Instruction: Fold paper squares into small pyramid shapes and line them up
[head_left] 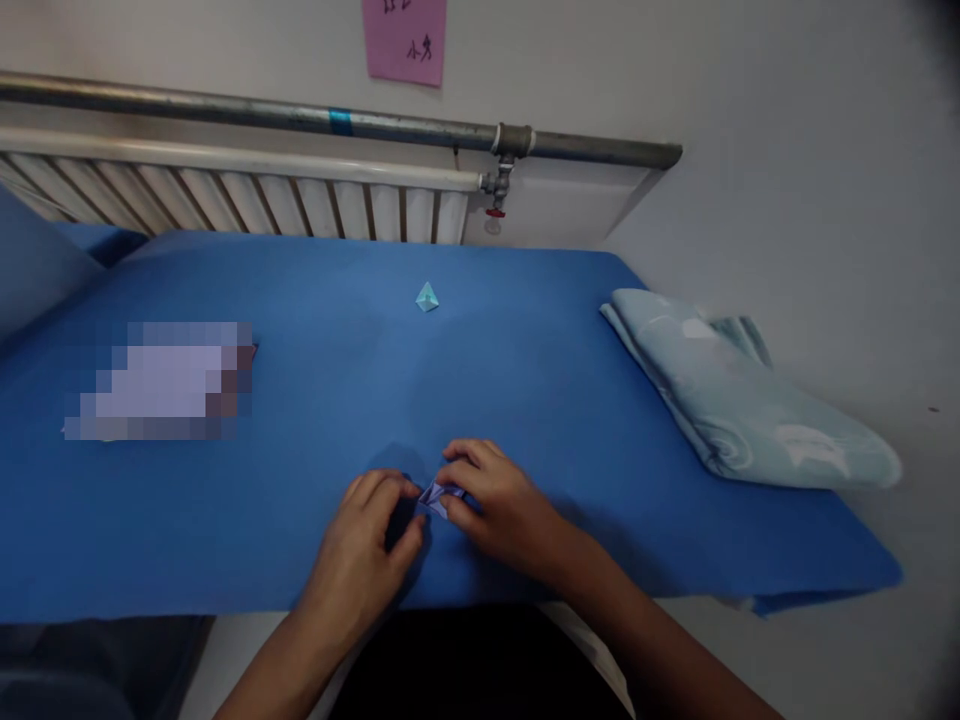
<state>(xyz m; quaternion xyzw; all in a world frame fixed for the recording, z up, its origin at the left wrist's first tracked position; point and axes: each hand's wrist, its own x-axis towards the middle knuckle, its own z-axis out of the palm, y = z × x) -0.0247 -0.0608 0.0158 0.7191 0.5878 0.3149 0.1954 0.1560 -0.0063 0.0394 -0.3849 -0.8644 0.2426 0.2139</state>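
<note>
A small folded piece of purple paper [435,500] is between my two hands, close to the front edge of the blue-covered surface. My left hand [371,525] pinches its left side with thumb and forefinger. On the other side, the fingers and thumb of my right hand [499,500] close on the paper and hide part of it. Several creases and a pointed fold show in the paper. Farther back lies a small light-blue folded paper piece [427,297], apart from both hands.
A folded pale green blanket [742,400] lies at the right by the wall. At the left is a blurred-out pale item [165,380]. A white radiator [300,205] and a metal pipe [262,112] run behind. A pink note [405,40] hangs on the wall.
</note>
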